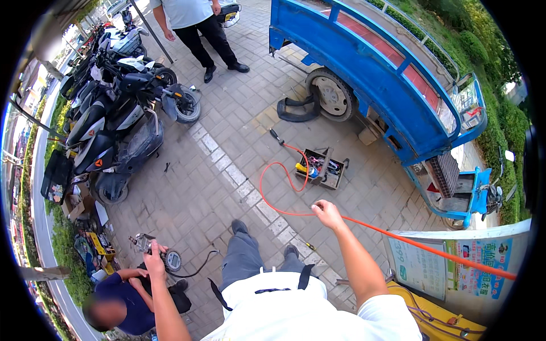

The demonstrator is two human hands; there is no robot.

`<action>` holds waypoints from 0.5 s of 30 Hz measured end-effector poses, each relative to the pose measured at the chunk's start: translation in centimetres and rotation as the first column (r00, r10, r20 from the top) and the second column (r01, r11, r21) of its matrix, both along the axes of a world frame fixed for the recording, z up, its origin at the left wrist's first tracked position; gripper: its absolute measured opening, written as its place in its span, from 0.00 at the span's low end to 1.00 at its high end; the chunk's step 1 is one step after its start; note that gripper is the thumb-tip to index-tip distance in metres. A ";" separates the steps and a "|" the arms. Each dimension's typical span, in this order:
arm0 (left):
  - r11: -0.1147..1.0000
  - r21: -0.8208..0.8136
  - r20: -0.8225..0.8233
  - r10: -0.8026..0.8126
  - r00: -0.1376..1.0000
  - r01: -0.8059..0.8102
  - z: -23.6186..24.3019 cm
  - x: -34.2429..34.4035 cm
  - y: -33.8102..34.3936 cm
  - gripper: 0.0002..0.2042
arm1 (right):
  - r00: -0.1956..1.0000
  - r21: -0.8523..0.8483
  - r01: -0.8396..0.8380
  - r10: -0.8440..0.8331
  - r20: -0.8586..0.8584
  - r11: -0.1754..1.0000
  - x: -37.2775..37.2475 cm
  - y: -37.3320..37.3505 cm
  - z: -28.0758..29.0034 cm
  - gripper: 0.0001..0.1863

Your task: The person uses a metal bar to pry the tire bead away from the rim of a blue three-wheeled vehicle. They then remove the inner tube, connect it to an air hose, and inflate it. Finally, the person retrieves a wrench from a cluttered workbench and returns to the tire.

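"Are our hands together?"
"No, well apart. Our right hand [328,214] is closed around the orange hose [455,257], on our side of the toolbox [340,177]."
"And our left hand [154,258]?"
"Well left of the toolbox, by a silver metal part [142,243]; we can't tell if we're gripping it."
"Our hose?"
"It loops left of the toolbox, to a dark-handled fitting [275,134] beyond it."

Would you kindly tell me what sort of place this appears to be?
It looks like an outdoor repair spot, probably roadside: an open toolbox full of tools sits on the paving near a blue cargo vehicle, and scooters stand close together at the left.
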State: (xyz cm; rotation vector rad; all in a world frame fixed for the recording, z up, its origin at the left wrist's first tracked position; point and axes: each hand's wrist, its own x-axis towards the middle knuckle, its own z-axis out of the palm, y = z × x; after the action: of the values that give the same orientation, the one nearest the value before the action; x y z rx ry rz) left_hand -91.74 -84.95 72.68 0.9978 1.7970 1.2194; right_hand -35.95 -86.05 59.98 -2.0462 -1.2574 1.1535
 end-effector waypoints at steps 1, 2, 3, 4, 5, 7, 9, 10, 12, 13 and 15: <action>1.000 -0.003 -0.066 -0.007 0.998 0.007 -0.3 -0.6 3.8 0.13 | 0.999 0.004 -0.017 0.017 -0.033 1.000 -0.6 4.1 -0.1 0.18; 0.999 -0.002 -0.068 -0.043 0.997 0.043 -1.0 -1.2 6.9 0.13 | 0.998 -0.003 -0.021 0.021 -0.051 1.000 -0.9 7.1 -1.5 0.19; 0.997 0.001 -0.070 -0.078 0.994 0.078 -1.7 -1.8 10.0 0.13 | 0.999 -0.048 -0.005 0.003 -0.039 0.999 -1.2 9.8 -2.9 0.19; 0.993 0.004 -0.073 -0.115 0.991 0.115 -2.5 -2.4 13.3 0.13 | 1.000 -0.092 0.014 -0.017 -0.025 0.996 -1.3 12.0 -4.1 0.19; 0.993 -0.021 -0.062 -0.118 0.991 0.116 -3.3 -2.5 17.1 0.13 | 0.999 -0.133 0.035 -0.037 -0.012 0.991 -1.5 14.1 -5.8 0.19; 0.984 -0.082 -0.019 -0.161 0.987 0.159 -5.6 -0.5 25.3 0.13 | 0.975 -0.186 0.209 -0.220 -0.037 0.960 1.1 14.5 -12.1 0.18; 0.946 -0.169 -0.052 -0.288 0.956 0.276 -7.3 1.2 33.3 0.13 | 0.883 -0.400 0.410 -0.467 -0.052 0.820 0.2 14.7 -13.3 0.16; 0.910 -0.220 -0.080 -0.377 0.923 0.353 -8.1 2.3 37.4 0.13 | 0.816 -0.497 0.503 -0.578 0.003 0.707 -0.2 14.9 -13.5 0.16; 0.843 -0.289 -0.124 -0.503 0.855 0.454 -8.0 5.5 45.6 0.13 | 0.812 -0.584 0.484 -0.583 0.023 0.651 -2.0 15.8 -13.5 0.15; 0.806 -0.293 -0.144 -0.569 0.809 0.515 -7.7 7.2 50.1 0.13 | 0.805 -0.618 0.481 -0.592 0.032 0.621 -2.8 16.8 -13.4 0.14; 0.717 -0.288 -0.187 -0.692 0.697 0.635 -6.7 11.3 59.1 0.12 | 0.769 -0.579 0.506 -0.638 -0.032 0.639 -4.0 20.1 -13.2 0.15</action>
State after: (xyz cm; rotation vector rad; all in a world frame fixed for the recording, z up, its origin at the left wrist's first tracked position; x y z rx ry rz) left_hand -80.44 -25.89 65.95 1.5817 1.4846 0.4350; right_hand -39.90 -65.97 46.79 -2.3405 -0.0791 1.4570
